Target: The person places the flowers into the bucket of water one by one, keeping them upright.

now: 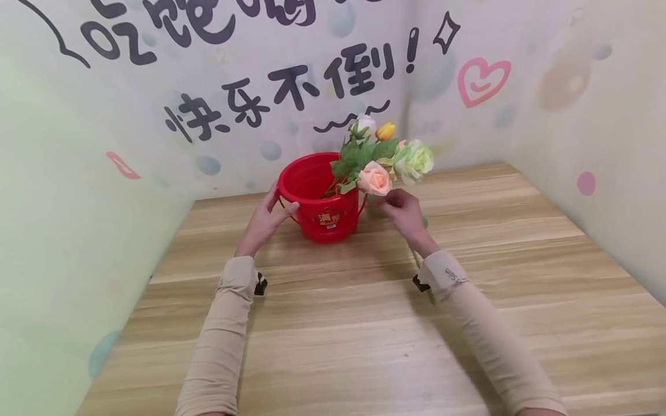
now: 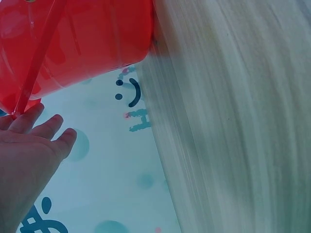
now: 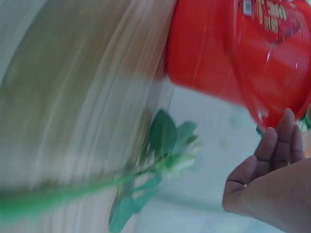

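Observation:
A red plastic bucket (image 1: pixel 328 222) stands upright on the wooden table, with artificial flowers (image 1: pixel 374 178) leaning out over its right rim: a pink rose, a pale green bloom, a yellow tulip and a white rose. My left hand (image 1: pixel 263 222) touches the bucket's left side, its thumb toward the front; straight fingers (image 2: pixel 48 127) reach to the rim and handle end in the left wrist view. Just under the pink rose, my right hand (image 1: pixel 406 215) has loosely bent fingers beside the rim, with nothing visible in them. Below it, a pale flower with green leaves (image 3: pixel 163 133) lies on the table.
The wooden table (image 1: pixel 333 346) meets patterned walls (image 1: pixel 572 115) at the back, left and right. Part of the lying flower's stem (image 3: pixel 73 191) runs beneath my right forearm. The bucket's thin red handle (image 2: pixel 41 53) hangs down.

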Action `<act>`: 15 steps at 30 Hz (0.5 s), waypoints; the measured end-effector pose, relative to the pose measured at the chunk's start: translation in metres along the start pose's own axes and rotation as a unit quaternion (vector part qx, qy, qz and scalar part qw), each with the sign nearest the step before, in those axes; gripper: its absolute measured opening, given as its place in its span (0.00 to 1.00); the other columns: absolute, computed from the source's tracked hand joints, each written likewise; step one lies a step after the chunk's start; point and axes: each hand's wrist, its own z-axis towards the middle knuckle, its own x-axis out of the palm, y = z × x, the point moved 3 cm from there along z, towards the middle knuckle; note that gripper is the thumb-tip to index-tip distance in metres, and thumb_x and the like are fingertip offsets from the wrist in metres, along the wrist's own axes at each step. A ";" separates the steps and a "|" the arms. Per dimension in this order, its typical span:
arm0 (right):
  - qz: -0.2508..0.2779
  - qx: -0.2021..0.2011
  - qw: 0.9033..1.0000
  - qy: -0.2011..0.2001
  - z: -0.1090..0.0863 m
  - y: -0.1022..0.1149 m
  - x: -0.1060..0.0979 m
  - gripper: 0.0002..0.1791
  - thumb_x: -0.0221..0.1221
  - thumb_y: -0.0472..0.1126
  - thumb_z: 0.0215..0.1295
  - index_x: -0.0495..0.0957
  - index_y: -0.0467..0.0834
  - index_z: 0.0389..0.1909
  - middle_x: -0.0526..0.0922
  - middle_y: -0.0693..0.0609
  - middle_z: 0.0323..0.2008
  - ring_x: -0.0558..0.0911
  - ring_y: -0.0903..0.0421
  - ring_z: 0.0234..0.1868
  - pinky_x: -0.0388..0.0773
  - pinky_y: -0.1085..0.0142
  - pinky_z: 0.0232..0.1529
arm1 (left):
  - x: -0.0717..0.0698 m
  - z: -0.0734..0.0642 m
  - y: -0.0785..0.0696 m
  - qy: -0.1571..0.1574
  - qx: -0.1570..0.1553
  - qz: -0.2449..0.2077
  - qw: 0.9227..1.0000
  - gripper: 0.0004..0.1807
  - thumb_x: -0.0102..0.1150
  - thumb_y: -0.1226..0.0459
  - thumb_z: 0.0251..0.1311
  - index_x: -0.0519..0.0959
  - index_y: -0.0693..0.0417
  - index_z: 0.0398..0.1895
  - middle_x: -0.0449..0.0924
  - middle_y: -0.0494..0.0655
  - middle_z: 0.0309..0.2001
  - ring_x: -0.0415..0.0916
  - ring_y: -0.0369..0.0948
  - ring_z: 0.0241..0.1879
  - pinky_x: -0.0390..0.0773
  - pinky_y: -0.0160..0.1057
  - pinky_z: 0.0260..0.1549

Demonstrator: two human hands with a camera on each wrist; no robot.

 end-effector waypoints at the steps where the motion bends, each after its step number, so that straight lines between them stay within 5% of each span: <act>1: -0.007 0.009 1.000 0.000 0.000 -0.001 -0.005 0.10 0.62 0.30 0.66 0.79 0.26 0.44 0.85 0.48 0.33 0.79 0.61 0.34 0.75 0.72 0.35 | 0.000 0.000 -0.001 0.000 -0.001 0.001 1.000 0.46 0.61 0.60 0.72 0.46 0.56 0.84 0.46 0.52 0.83 0.44 0.50 0.81 0.59 0.54 0.73; 4: -0.033 0.041 0.999 0.012 0.000 -0.006 -0.020 0.11 0.61 0.32 0.68 0.80 0.27 0.44 0.83 0.55 0.30 0.81 0.59 0.34 0.76 0.71 0.34 | 0.000 0.000 -0.002 0.001 0.000 0.004 1.000 0.46 0.61 0.60 0.72 0.46 0.56 0.84 0.46 0.53 0.83 0.45 0.50 0.81 0.60 0.55 0.73; 15: -0.100 0.131 0.983 0.080 -0.006 -0.018 -0.063 0.20 0.58 0.40 0.75 0.77 0.26 0.55 0.85 0.43 0.45 0.83 0.52 0.45 0.75 0.51 0.60 | 0.000 0.000 -0.004 0.001 0.004 0.009 1.000 0.45 0.60 0.61 0.73 0.46 0.57 0.84 0.47 0.54 0.82 0.44 0.50 0.81 0.58 0.53 0.74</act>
